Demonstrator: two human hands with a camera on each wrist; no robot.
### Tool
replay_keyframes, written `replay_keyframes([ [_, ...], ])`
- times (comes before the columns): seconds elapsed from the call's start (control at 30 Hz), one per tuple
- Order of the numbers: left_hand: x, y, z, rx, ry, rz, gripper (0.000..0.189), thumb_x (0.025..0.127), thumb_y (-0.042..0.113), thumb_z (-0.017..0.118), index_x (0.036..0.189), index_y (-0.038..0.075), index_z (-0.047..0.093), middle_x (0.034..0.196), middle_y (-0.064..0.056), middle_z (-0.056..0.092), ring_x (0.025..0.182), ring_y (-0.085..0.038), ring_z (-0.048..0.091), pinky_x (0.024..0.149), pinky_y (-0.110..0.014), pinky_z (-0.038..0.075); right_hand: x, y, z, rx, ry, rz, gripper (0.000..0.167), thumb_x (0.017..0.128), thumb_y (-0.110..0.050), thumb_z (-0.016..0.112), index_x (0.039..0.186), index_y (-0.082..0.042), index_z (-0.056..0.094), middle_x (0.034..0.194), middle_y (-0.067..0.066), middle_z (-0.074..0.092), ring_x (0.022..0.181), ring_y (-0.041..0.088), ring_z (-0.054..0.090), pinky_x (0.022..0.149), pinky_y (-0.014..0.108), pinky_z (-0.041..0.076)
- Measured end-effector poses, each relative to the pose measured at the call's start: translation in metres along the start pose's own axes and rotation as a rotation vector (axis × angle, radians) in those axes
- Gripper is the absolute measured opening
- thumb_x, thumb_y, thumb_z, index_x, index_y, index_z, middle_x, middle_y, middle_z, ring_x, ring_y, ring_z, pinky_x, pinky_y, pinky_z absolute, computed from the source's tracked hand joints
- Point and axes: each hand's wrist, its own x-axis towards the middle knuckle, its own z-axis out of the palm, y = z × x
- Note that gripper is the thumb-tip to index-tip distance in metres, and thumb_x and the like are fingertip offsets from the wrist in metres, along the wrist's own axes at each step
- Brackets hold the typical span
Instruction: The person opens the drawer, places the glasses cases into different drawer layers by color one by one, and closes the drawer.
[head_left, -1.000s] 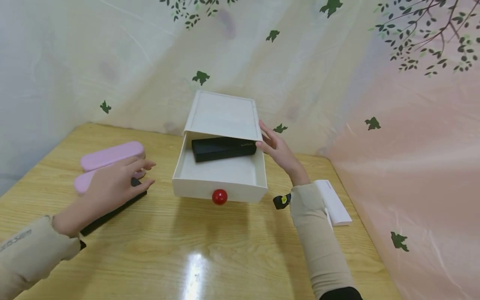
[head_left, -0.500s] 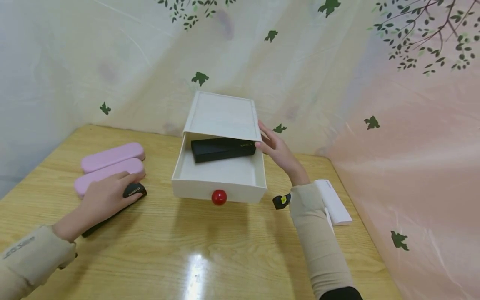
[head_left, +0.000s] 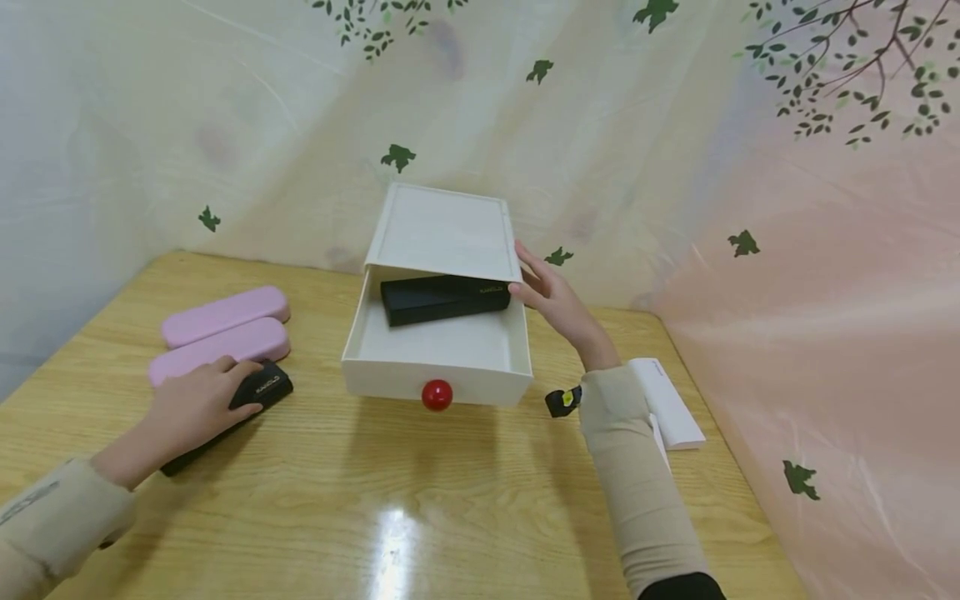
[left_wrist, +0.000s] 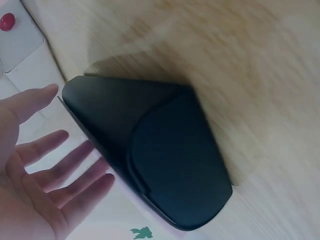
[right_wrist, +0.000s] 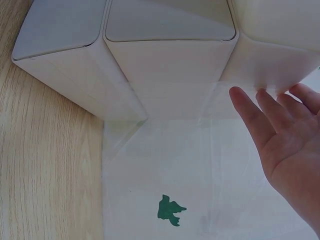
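The left hand (head_left: 191, 408) lies over a black case (head_left: 262, 387) on the bench (head_left: 375, 508), between 8 and 9 o'clock from the drawer (head_left: 450, 346); its fingers are spread and unclenched, and firm contact cannot be told. Two pink cases (head_left: 225, 346) lie just beyond, at 9 o'clock. The right hand (head_left: 558, 308), also unclenched, touches the white box (head_left: 446, 229) at its 4 o'clock corner. The drawer stands pulled out, its red knob (head_left: 437, 395) at 6 o'clock, another dark case (head_left: 431, 302) inside at 12. A white pack (head_left: 667, 404) lies between 3 and 4.
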Motion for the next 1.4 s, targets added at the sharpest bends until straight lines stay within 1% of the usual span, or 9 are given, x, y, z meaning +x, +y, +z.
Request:
replay_keyframes([
  [0.13,-0.006,-0.004,0.002,0.014,-0.061,-0.033,0.056,0.077,0.029,0.079,0.119,-0.002,0.058,0.095,-0.024,0.060,0.074,-0.036,0.061,0.052,-0.046,0.048,0.001,0.000,0.000,0.002,-0.001,0.005,0.066,0.101,-0.021,0.050,0.156,-0.026,0.014,0.165,-0.005,0.004,0.151,0.023,0.016,0.115,0.052,0.031],
  [0.33,-0.012,-0.012,0.004,-0.004,-0.145,-0.079,0.068,0.077,0.037,0.079,0.129,0.002,0.053,0.101,-0.029,0.061,0.081,-0.041,0.063,0.051,-0.047,0.048,0.003,-0.001,0.000,-0.001,-0.005,0.012,0.066,0.101,-0.019,0.049,0.156,-0.028,0.013,0.165,-0.005,0.004,0.151,0.023,0.016,0.116,0.052,0.031],
  [0.5,-0.014,-0.017,0.006,-0.023,-0.184,-0.089,0.075,0.075,0.041,0.079,0.134,0.005,0.049,0.104,-0.031,0.061,0.082,-0.039,0.064,0.049,-0.046,0.047,0.002,-0.001,0.001,-0.006,-0.005,0.015,0.066,0.101,-0.021,0.050,0.156,-0.027,0.013,0.165,-0.006,0.004,0.151,0.023,0.016,0.116,0.052,0.031],
  [0.67,-0.015,-0.019,0.007,-0.026,-0.186,-0.078,0.074,0.076,0.041,0.079,0.134,0.005,0.050,0.104,-0.031,0.062,0.080,-0.036,0.065,0.048,-0.044,0.047,0.001,-0.001,0.001,-0.011,-0.004,0.029,0.067,0.101,-0.022,0.050,0.156,-0.026,0.013,0.164,-0.009,0.005,0.151,0.023,0.017,0.115,0.052,0.031],
  [0.9,-0.017,-0.023,0.007,-0.034,-0.185,-0.050,0.076,0.074,0.041,0.080,0.135,0.007,0.050,0.108,-0.033,0.061,0.077,-0.032,0.064,0.047,-0.041,0.046,0.001,0.000,0.000,-0.004,-0.012,0.018,0.067,0.101,-0.024,0.051,0.156,-0.027,0.013,0.164,-0.009,0.005,0.151,0.023,0.015,0.116,0.053,0.030],
  [1.03,-0.018,-0.025,0.007,-0.029,-0.169,-0.024,0.076,0.073,0.039,0.081,0.135,0.008,0.050,0.110,-0.032,0.061,0.073,-0.029,0.064,0.045,-0.039,0.044,0.001,-0.001,0.000,-0.012,0.002,0.032,0.067,0.101,-0.025,0.051,0.156,-0.028,0.013,0.164,-0.010,0.005,0.151,0.022,0.016,0.115,0.051,0.032],
  [1.13,-0.018,-0.026,0.007,-0.030,-0.161,-0.010,0.075,0.074,0.038,0.081,0.134,0.007,0.050,0.110,-0.032,0.062,0.073,-0.030,0.064,0.045,-0.039,0.045,0.000,-0.001,0.000,-0.020,0.006,0.038,0.067,0.101,-0.025,0.051,0.156,-0.028,0.014,0.164,-0.011,0.006,0.151,0.022,0.017,0.115,0.051,0.032],
  [1.27,-0.017,-0.026,0.006,-0.033,-0.172,0.000,0.074,0.075,0.039,0.079,0.135,0.006,0.050,0.108,-0.031,0.062,0.076,-0.031,0.065,0.047,-0.041,0.047,0.000,-0.002,0.000,-0.018,0.002,0.033,0.067,0.101,-0.026,0.051,0.156,-0.028,0.013,0.164,-0.009,0.005,0.151,0.022,0.016,0.115,0.052,0.032],
  [1.4,-0.016,-0.027,0.003,-0.028,-0.195,0.008,0.073,0.078,0.038,0.077,0.137,0.004,0.049,0.102,-0.028,0.062,0.074,-0.027,0.063,0.047,-0.039,0.046,0.000,-0.002,0.000,-0.014,0.001,0.027,0.067,0.101,-0.024,0.051,0.156,-0.027,0.013,0.165,-0.006,0.005,0.151,0.024,0.016,0.115,0.052,0.032],
])
